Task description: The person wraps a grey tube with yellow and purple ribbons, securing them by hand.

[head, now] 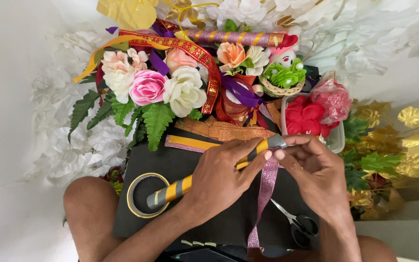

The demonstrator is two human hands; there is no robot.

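Note:
My left hand (219, 177) grips a long stick (170, 191) wrapped in grey and yellow spiral bands. The stick lies slanted, low at the left and high at the right. My right hand (311, 172) pinches the stick's upper end together with a pink glitter ribbon (266, 187). That ribbon hangs down from the fingers across a black board (219, 228) resting on my lap. A roll of tape (141, 194) lies under the stick's lower end.
Scissors (294, 223) lie on the board at the right. Artificial flowers (161, 87), ferns, ribbons, a wrapped stick (233, 38), a small basket (282, 82) and a clear box of red flowers (311, 119) crowd the far side. Gold leaves (408, 140) sit at the right, white leaves at the left.

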